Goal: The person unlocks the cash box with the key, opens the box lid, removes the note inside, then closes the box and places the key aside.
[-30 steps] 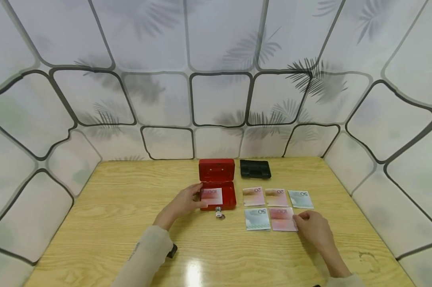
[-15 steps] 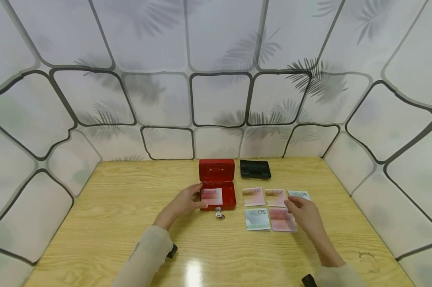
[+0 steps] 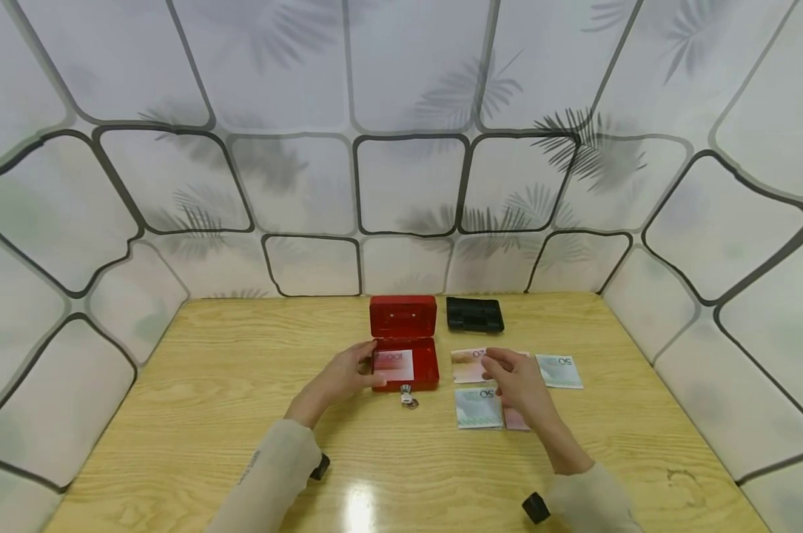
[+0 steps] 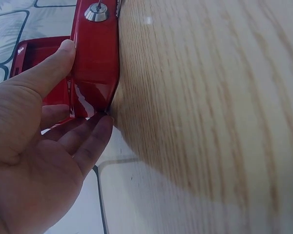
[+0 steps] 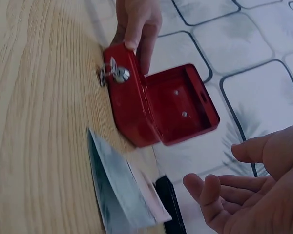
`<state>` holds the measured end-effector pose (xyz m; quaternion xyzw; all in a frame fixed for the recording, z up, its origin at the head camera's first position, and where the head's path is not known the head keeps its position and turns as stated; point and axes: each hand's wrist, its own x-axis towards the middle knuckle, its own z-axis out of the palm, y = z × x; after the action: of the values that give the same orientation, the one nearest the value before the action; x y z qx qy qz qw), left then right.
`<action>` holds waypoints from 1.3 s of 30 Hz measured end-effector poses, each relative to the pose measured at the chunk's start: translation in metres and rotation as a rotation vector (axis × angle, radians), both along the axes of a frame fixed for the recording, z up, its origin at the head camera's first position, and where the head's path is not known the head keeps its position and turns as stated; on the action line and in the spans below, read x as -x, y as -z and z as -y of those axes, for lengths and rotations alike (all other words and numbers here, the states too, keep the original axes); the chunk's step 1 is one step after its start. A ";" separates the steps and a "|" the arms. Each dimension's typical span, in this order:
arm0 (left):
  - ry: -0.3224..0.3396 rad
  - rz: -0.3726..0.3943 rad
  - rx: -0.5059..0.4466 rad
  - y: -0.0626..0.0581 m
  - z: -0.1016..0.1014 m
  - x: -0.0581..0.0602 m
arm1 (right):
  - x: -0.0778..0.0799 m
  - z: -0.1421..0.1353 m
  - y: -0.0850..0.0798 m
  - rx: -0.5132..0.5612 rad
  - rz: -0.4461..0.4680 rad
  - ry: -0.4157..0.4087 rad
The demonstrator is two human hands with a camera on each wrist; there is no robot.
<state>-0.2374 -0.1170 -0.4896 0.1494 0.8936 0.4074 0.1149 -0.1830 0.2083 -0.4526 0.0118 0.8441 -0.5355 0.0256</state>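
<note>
A small red cash box [image 3: 427, 364] stands with its lid raised, a pink 100 note [image 3: 394, 365] lying inside. My left hand [image 3: 339, 379] holds the box at its left side, thumb on the front corner and fingers along the side wall. Over the laid-out notes hovers my right hand [image 3: 522, 386], bent fingers with nothing between them; its thumb is apart in the right wrist view. Its fingertips overlap a 20 note [image 3: 465, 367] in the head view. Below lies a folded green 50 note [image 3: 477, 410]. The hand partly hides a pink 100 note [image 3: 516, 420] and a second 20 note.
Another green 50 note [image 3: 559, 371] lies at the right of the group. A black plastic tray [image 3: 474, 314] sits behind the notes, right of the lid. Keys [image 3: 410, 403] hang from the box's front lock [image 5: 121, 74]. Patterned curtain walls [image 3: 408, 185] enclose the wooden table [image 3: 228, 370].
My right hand has left the pink 100 note's right edge and moved leftward and away from me, over the 20 notes. My left hand and the box have stayed put.
</note>
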 end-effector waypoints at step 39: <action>0.027 -0.050 -0.005 -0.001 0.001 -0.001 | 0.030 0.101 0.025 -0.035 0.112 -0.304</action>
<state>-0.2368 -0.1179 -0.4886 0.1719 0.8930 0.4043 0.0974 -0.2126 0.1074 -0.4779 -0.0860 0.8427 -0.5090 0.1530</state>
